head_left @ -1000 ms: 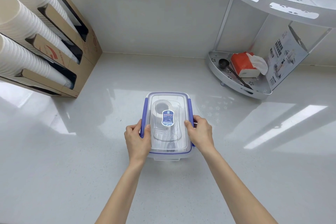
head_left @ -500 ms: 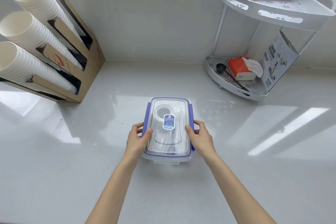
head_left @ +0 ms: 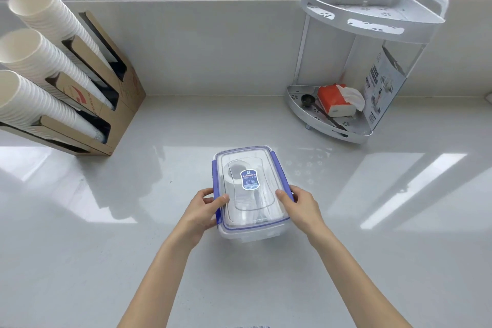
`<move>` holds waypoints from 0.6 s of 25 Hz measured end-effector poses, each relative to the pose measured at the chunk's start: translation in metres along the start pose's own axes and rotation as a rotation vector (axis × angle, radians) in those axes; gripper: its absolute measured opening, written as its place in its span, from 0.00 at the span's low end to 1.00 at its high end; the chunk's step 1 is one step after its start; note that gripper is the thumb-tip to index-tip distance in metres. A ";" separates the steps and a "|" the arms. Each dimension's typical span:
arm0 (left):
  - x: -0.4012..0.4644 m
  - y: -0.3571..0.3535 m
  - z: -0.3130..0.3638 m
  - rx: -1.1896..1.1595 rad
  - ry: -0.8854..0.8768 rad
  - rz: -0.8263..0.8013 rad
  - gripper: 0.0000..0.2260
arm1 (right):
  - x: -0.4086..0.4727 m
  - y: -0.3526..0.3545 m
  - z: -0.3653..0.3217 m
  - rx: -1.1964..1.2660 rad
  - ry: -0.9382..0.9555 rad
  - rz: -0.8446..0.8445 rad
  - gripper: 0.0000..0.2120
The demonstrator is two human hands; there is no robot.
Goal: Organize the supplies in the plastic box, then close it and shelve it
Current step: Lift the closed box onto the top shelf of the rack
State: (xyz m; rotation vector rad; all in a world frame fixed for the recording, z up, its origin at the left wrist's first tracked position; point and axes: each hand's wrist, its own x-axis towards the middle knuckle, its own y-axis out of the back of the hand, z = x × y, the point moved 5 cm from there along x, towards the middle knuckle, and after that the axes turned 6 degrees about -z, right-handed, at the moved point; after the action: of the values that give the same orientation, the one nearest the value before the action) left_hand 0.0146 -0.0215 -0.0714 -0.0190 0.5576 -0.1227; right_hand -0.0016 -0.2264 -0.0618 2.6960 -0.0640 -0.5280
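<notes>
A clear plastic box (head_left: 247,231) with a blue-trimmed lid (head_left: 249,160) sits at the middle of the white counter (head_left: 80,247). The lid is on it and its blue side clips are folded down. A blue label is stuck on the lid, and a white roll shows through it. My left hand (head_left: 203,210) grips the box's left side, thumb on the lid. On the right side my right hand (head_left: 300,206) holds it the same way. A white two-tier corner shelf (head_left: 370,18) stands at the back right.
The shelf's lower tier (head_left: 295,104) holds a red tissue pack (head_left: 336,100), a dark spoon (head_left: 308,100) and a printed carton (head_left: 383,88). A cardboard dispenser (head_left: 125,104) with three stacks of white paper cups (head_left: 40,61) stands at the back left. A window runs behind.
My view has tilted up, bringing the window and the shelf's top tier into sight. Both hands have stayed on the box's sides, shifting slightly toward its near end.
</notes>
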 end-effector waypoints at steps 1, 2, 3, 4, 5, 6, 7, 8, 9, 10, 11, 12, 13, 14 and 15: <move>0.000 -0.004 0.004 -0.032 -0.004 -0.013 0.21 | 0.000 0.007 -0.004 0.002 0.022 0.014 0.14; -0.001 -0.009 0.009 -0.059 -0.012 -0.028 0.21 | 0.001 0.015 -0.009 0.003 0.046 0.028 0.13; -0.001 -0.014 0.017 -0.078 -0.027 -0.045 0.21 | 0.001 0.024 -0.016 0.002 0.073 0.039 0.11; -0.001 -0.020 0.025 -0.091 -0.045 -0.066 0.21 | 0.001 0.033 -0.023 0.004 0.102 0.048 0.09; -0.001 -0.025 0.034 -0.101 -0.068 -0.090 0.21 | 0.002 0.043 -0.030 0.008 0.134 0.055 0.07; -0.001 -0.030 0.044 -0.109 -0.091 -0.115 0.21 | 0.004 0.052 -0.037 0.009 0.162 0.066 0.07; -0.002 -0.036 0.054 -0.113 -0.113 -0.140 0.21 | 0.005 0.063 -0.044 0.006 0.188 0.084 0.06; -0.001 -0.042 0.066 -0.117 -0.134 -0.162 0.20 | 0.007 0.074 -0.052 -0.002 0.216 0.101 0.07; -0.001 -0.048 0.076 -0.125 -0.152 -0.182 0.20 | 0.009 0.084 -0.059 -0.015 0.243 0.117 0.07; -0.001 -0.055 0.087 -0.137 -0.168 -0.204 0.20 | 0.012 0.096 -0.067 -0.030 0.273 0.134 0.07; 0.000 -0.061 0.097 -0.150 -0.181 -0.226 0.21 | 0.014 0.107 -0.076 -0.047 0.296 0.151 0.07; -0.001 -0.068 0.107 -0.161 -0.192 -0.248 0.21 | 0.015 0.119 -0.085 -0.058 0.317 0.165 0.07; -0.001 -0.076 0.118 -0.171 -0.207 -0.273 0.21 | 0.016 0.131 -0.094 -0.061 0.341 0.175 0.07; -0.001 -0.083 0.127 -0.184 -0.222 -0.293 0.21 | 0.018 0.142 -0.103 -0.059 0.364 0.183 0.07; -0.001 -0.090 0.137 -0.199 -0.237 -0.315 0.21 | 0.018 0.155 -0.112 -0.063 0.389 0.197 0.09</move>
State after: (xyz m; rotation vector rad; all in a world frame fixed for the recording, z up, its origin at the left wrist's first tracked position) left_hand 0.0761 -0.1129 0.0502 -0.3118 0.3247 -0.3662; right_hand 0.0616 -0.3299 0.0868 2.6414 -0.1994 0.0545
